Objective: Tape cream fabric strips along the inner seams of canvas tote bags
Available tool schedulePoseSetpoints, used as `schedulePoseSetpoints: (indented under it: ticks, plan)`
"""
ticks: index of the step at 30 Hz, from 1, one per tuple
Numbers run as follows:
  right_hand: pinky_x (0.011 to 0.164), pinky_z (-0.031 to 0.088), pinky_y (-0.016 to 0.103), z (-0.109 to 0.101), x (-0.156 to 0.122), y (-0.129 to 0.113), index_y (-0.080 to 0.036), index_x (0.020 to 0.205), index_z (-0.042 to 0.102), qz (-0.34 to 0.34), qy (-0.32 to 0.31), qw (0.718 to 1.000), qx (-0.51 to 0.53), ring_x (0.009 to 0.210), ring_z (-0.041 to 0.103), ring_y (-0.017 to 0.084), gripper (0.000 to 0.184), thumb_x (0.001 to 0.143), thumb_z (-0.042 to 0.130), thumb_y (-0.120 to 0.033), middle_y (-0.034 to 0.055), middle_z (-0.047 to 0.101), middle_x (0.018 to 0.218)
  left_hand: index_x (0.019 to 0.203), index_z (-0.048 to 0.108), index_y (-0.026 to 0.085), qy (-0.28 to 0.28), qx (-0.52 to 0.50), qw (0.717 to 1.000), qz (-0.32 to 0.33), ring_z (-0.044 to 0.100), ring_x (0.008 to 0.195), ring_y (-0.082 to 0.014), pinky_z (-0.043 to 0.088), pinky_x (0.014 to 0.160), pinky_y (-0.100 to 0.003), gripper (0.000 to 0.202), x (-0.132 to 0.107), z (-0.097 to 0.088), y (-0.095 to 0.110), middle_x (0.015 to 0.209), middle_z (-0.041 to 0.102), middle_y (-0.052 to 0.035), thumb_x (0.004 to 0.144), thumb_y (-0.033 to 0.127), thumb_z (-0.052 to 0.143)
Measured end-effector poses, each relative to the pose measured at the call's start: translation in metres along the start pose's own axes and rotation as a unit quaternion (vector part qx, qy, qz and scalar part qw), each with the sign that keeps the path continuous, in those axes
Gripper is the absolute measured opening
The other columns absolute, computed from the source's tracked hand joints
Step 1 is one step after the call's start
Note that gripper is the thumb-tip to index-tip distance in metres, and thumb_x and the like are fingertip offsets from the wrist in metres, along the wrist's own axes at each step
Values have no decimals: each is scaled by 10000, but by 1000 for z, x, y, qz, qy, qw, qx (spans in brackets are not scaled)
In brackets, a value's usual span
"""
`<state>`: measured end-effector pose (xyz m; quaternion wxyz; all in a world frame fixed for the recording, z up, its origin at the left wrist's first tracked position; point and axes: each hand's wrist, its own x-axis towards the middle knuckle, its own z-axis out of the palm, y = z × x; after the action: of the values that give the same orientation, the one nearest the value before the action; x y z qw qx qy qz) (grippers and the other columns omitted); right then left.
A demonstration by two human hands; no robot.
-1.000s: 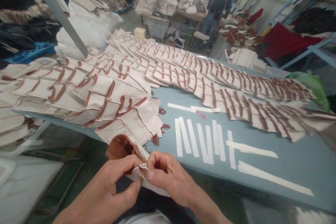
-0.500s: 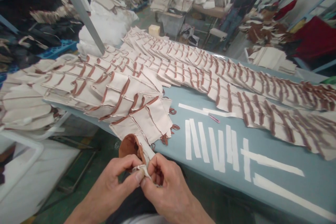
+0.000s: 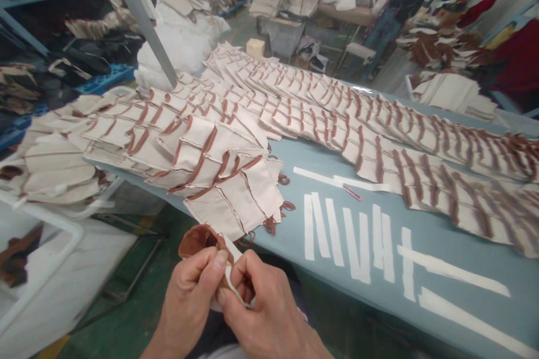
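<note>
Between my two hands is a sewn cream fabric piece with a brown, curled lining or facing at its far end. My left hand pinches its edge between thumb and forefinger. Close beside it, my right hand grips the cream edge, thumb and fingers bent round it. The lower part of the piece is hidden behind the hands. Just beyond lies a stack of similar cream panels with brown trim and brown loops along the side.
The blue-grey table carries overlapping rows of cream panels. White strips and a pink tool lie on its near part. A metal post rises at the left, above a white-framed cart. A person stands at the back.
The view has shifted slightly left. My left hand has turned more upright and gripped further up the edge; the brown end has tipped left, and more of the cream edge shows between my hands.
</note>
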<state>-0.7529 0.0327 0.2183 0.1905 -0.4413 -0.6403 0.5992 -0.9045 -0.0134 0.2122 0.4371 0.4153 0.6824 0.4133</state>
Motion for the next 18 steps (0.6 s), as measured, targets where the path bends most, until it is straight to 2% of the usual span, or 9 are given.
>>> schedulePoseSetpoints:
  ticks: [3,5,7,9,12,14,16,18]
  plan:
    - [593,280,262,-7,0,-2,-234,751,476,-10,-2,1000,-21,591,470,107,210,818,672,-201,-73,526,655,620,538,209,-19,0,999,25,483,561,-146,450,549,-246,604,3,-10,-2,601,523,18,1064,618,509]
    - [586,279,256,-13,0,-4,-232,747,488,-7,-9,1000,-22,584,459,103,211,823,681,-195,-79,518,645,638,615,202,-60,-15,997,37,582,633,-178,514,625,-255,706,6,-19,-2,659,629,-26,1102,672,364]
    - [576,279,252,-17,1,-5,-233,750,505,5,-14,1000,-18,578,455,104,208,852,686,-230,-81,508,634,716,694,203,-122,-15,991,47,650,717,-197,544,693,-252,738,10,-27,-1,745,707,-49,1135,629,260]
    - [577,281,251,-18,3,-4,-234,760,520,8,-15,1000,-17,586,473,107,190,874,672,-244,-76,523,643,760,707,205,-155,25,986,60,650,701,-185,527,662,-229,646,13,-30,3,746,706,-31,1135,572,330]
    - [607,274,270,-13,5,6,-232,772,516,-34,15,998,-48,609,488,119,163,866,647,-207,-59,556,673,699,661,199,-160,122,977,67,588,607,-147,467,588,-198,497,17,-27,11,650,633,16,1074,489,514]
    - [633,265,290,-9,5,15,-232,776,511,-60,52,994,-80,628,490,131,165,842,653,-183,-47,564,686,661,637,197,-149,160,973,72,569,575,-133,447,565,-189,482,17,-20,11,614,606,29,1052,458,528]
    - [649,278,293,-10,4,20,-231,774,514,-49,62,994,-78,646,504,136,185,815,687,-179,-48,562,689,651,633,199,-128,170,974,78,574,561,-132,453,561,-184,486,15,-13,4,604,608,28,1049,451,513]
    - [666,322,274,-18,1,22,-231,785,537,-8,42,998,-43,688,540,137,198,811,732,-203,-50,577,717,653,637,202,-119,165,977,60,597,566,-138,471,564,-178,490,13,-7,-9,609,625,22,1048,470,525]
